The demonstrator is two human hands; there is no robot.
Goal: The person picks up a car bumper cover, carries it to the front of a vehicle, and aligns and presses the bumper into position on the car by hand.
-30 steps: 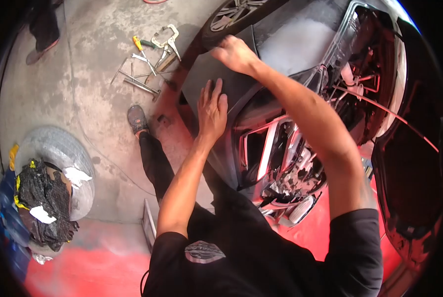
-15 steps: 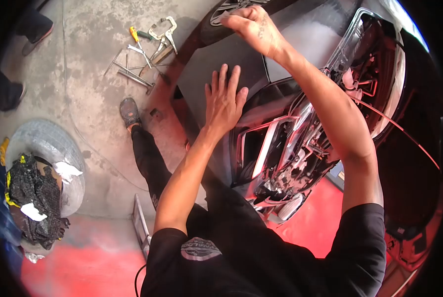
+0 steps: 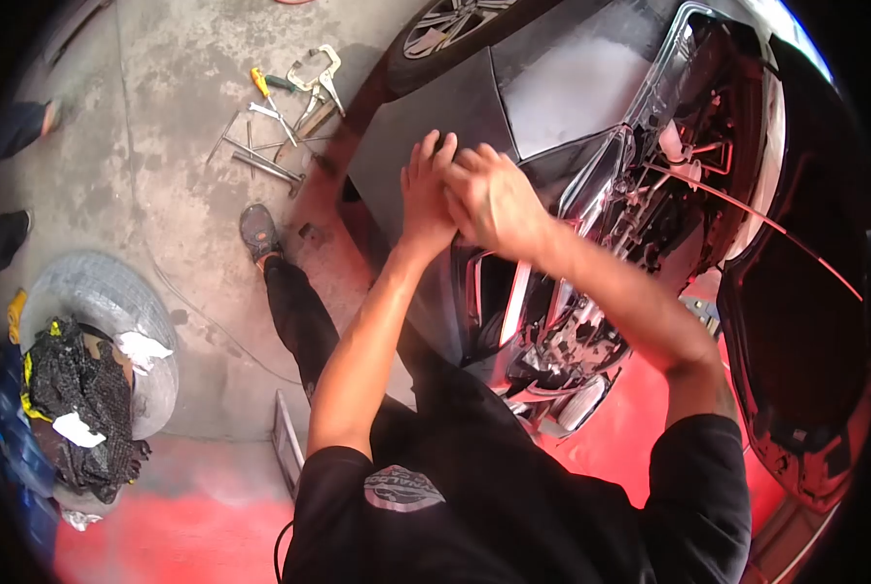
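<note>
My left hand is at the dark grey bumper panel of a car, its visible fingers stretched out. Close against it, partly covering its thumb side, is my right hand, with the fingers curled in. Whatever lies inside those curled fingers is hidden. A lighter grey patch marks the fender just beyond the hands.
Hand tools, including a yellow-handled screwdriver and a locking clamp, lie on the concrete floor. A tire with a black plastic bag on it lies left. The car's raised hood stands at right. Another person's leg shows upper left.
My right hand has come down from above the wheel to my left hand. It held a small greyish piece before. My left hand stays over the panel, its fingers less spread.
</note>
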